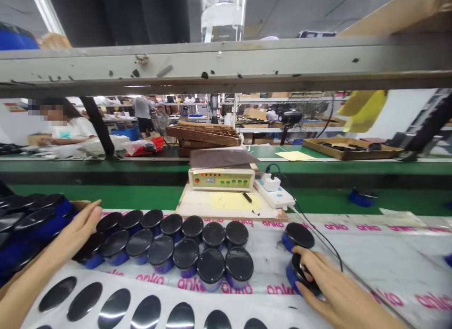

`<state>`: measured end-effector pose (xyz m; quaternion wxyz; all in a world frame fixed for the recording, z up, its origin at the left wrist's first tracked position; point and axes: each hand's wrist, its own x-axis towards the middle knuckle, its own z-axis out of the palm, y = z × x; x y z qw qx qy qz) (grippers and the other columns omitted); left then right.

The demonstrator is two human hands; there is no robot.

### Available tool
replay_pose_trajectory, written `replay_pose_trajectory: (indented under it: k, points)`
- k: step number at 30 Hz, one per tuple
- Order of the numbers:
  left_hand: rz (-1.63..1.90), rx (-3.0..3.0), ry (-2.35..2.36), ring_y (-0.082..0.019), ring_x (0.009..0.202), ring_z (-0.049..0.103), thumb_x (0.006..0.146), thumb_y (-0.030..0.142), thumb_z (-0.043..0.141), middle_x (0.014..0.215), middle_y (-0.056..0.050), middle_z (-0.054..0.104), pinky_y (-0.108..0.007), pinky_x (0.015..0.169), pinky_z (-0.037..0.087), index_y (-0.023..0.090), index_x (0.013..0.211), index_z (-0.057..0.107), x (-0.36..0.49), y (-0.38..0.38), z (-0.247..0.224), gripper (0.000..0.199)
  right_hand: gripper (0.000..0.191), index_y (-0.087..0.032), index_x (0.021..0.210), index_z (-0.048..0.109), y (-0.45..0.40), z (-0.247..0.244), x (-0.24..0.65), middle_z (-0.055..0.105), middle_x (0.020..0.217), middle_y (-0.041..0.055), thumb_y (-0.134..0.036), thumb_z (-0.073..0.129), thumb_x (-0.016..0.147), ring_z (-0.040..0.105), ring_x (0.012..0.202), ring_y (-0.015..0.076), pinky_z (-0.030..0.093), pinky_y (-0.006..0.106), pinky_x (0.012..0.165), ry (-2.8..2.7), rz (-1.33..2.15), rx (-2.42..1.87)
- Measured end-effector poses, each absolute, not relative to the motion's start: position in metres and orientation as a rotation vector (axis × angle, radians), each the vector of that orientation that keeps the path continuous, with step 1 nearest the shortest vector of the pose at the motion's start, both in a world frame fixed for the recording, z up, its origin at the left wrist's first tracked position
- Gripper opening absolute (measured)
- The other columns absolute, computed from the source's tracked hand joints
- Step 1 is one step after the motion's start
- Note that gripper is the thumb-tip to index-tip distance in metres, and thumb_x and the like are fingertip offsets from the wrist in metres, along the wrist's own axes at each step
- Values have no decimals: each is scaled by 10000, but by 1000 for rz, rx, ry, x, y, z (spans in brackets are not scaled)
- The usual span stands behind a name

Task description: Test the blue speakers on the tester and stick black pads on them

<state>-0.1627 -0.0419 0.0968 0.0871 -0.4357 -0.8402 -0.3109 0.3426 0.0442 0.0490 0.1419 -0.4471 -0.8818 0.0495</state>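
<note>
We see the right hand [334, 291] grasping a black-topped blue canister [295, 268] by its rim, well right of centre; the left hand [76, 230] lies open, fingertips just beside the rows of like canisters [211, 265] on the printed anko sheet [353, 258].

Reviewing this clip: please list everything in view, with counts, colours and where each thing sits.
Round tubs: 14, blue with black lids, two rows on the sheet
Tray: 1, brown, far left, full of more tubs
Lone tub: 1, blue with black lid, right of the rows
Black ovals: at least 7, glossy black, near edge of the sheet
Sheet: 1, white with pink lettering, under the tubs
Control box: 1, cream, beyond the sheet
Power strip: 1, white, right of the box
Belt: 1, green, beyond the sheet
Co-worker: 1, white top, far left
Left hand: 1, open, between tray and rows
Right hand: 1, fingers around held tub, blue, right side
</note>
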Motion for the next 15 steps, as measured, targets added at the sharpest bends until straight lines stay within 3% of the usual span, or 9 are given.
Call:
replay_pose_trajectory:
  k: [2,4,7,10,15]
  points:
    - [-1042,-1356,-2480,-227,1188,505,937,571,215,1252,48,568,-402,987,419,304,1247,441,-149,-35,107,467,221,-233,996,558,42,56,343,653,997,107,-296,485,798,654,870,266,555,369,676,-2553,180,-1378]
    - [-1156,-1590,-2378,-228,1226,466,923,554,306,1330,35,506,-396,1034,368,299,1249,457,-117,-24,114,440,151,-250,917,526,43,55,349,637,884,78,-283,476,778,647,747,251,538,368,606,-2515,160,-1473]
    - [-1000,-2201,-2112,-242,1141,519,901,484,431,1202,-43,600,-397,1011,382,221,1135,562,-42,-1,116,376,100,-259,873,473,48,51,366,614,824,58,-279,450,778,638,745,253,517,363,593,-2432,122,-1561]
    - [-763,-2627,-1692,-221,1097,528,918,344,480,1160,-53,613,-389,986,392,226,1121,586,32,17,112,258,84,-262,836,441,55,55,378,607,806,45,-338,457,804,635,778,249,503,348,603,-2420,207,-1613]
    - [-561,-2845,-1416,-232,1005,560,893,308,544,1029,-62,638,-387,903,432,189,1063,608,107,28,111,218,213,-240,865,420,74,77,364,594,894,81,-452,416,872,604,850,271,463,352,625,-2384,147,-1561]
